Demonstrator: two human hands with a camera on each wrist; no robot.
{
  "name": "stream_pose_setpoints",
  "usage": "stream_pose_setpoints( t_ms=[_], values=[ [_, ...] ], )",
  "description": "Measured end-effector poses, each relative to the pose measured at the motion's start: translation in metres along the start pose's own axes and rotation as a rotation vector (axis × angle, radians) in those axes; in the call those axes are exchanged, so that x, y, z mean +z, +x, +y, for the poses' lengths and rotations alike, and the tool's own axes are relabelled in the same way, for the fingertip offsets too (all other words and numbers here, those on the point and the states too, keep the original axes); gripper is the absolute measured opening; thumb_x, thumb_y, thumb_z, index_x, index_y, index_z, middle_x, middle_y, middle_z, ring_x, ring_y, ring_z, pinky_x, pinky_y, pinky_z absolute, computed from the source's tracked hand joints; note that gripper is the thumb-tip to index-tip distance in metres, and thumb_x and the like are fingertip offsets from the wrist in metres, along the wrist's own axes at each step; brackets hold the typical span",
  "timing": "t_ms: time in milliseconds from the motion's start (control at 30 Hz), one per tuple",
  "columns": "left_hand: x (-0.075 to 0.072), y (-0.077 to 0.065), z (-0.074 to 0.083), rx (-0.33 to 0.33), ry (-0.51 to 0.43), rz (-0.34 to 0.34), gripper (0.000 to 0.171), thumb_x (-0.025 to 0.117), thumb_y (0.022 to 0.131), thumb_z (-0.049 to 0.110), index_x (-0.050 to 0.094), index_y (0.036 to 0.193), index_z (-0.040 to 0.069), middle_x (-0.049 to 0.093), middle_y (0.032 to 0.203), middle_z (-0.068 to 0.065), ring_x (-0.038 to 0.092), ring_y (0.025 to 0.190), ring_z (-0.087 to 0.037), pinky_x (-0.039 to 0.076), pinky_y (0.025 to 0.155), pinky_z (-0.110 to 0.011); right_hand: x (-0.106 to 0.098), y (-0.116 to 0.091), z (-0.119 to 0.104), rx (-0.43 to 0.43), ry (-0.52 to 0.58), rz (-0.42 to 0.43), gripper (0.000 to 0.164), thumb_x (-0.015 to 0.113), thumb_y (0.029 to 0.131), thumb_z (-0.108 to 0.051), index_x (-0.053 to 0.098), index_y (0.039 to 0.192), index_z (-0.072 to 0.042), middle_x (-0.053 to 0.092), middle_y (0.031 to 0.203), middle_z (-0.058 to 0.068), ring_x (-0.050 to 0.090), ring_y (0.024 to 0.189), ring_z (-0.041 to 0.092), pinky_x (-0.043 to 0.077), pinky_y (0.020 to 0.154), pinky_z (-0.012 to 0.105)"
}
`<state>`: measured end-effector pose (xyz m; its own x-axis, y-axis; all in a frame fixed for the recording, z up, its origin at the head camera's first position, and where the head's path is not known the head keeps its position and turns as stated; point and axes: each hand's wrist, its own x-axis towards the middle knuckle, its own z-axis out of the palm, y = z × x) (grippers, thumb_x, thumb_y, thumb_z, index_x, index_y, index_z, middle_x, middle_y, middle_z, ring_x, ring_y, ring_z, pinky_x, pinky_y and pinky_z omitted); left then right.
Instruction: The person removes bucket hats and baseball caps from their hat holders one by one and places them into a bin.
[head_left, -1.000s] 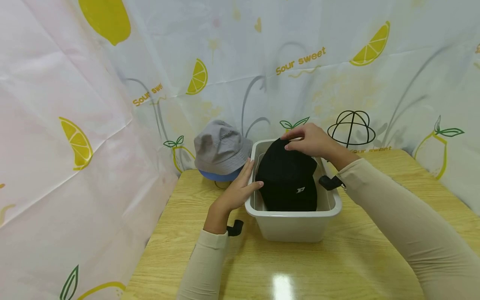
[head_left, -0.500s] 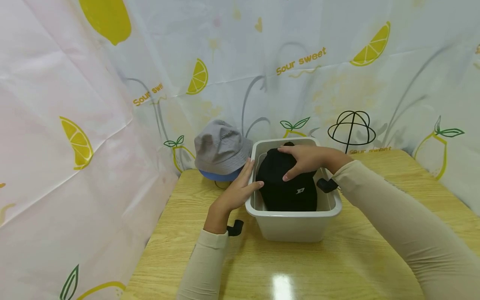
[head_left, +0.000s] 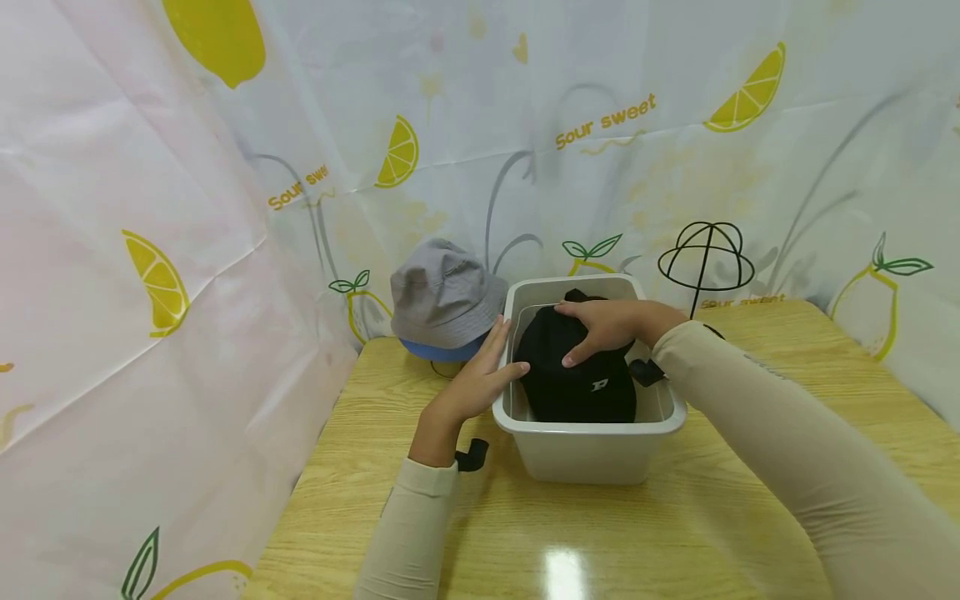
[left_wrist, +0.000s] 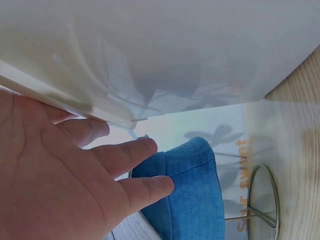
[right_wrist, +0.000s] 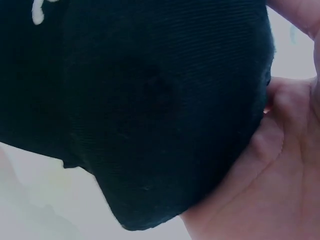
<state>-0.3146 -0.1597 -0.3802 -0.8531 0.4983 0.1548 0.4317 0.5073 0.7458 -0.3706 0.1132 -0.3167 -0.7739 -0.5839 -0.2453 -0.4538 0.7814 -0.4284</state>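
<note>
A black baseball cap (head_left: 577,392) with a small white logo sits inside a white plastic bin (head_left: 592,454). My right hand (head_left: 611,325) grips the cap's crown from above, thumb toward the front and fingers over the far side. In the right wrist view, dark cap fabric (right_wrist: 165,110) fills the space beside the palm. My left hand (head_left: 472,387) rests on the bin's left rim, its fingers extended along the outside and the thumb over the edge. Close beyond those fingertips is a grey bucket hat (head_left: 442,292) showing blue under its brim; the left wrist view shows the blue part (left_wrist: 192,190).
The bucket hat sits on a wire stand (left_wrist: 272,200). Behind the bin to the right rises a bare black wire hat stand (head_left: 705,258). Everything is on a wood-grain table (head_left: 420,408), with a lemon-print cloth (head_left: 450,83) at the back and left.
My right hand has gone from the cap's raised back edge down onto its crown, and the cap's top has sunk lower in the bin. The left hand keeps its place on the rim.
</note>
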Motion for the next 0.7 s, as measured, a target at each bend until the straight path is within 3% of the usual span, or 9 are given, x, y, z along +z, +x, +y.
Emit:
stream_pose_setpoints(
  t_ms=[367,700],
  values=[
    [0.0008,0.0017,-0.0007,-0.004,0.001,0.001,0.081,0.05,0.107,0.039,0.002,0.169,0.019,-0.012,0.175,-0.004,-0.006,0.161,-0.021,0.009,0.128,-0.058,0.0024,0.0066,0.0013,0.078,-0.025,-0.035,0.106,0.077,0.09,-0.053,0.018,0.167,-0.011,0.015,0.173,0.018,0.021,0.157,0.043,0.023,0.124,0.063],
    [0.0007,0.0003,-0.0024,-0.003,-0.007,-0.001,0.082,0.052,0.106,0.036,0.002,0.169,0.018,-0.013,0.175,-0.005,-0.007,0.161,-0.021,0.009,0.128,-0.059,0.0083,0.011,0.0049,0.083,-0.063,-0.048,0.106,0.075,0.089,-0.059,0.022,0.166,-0.011,0.018,0.172,0.019,0.024,0.156,0.043,0.024,0.124,0.063]
  ],
)
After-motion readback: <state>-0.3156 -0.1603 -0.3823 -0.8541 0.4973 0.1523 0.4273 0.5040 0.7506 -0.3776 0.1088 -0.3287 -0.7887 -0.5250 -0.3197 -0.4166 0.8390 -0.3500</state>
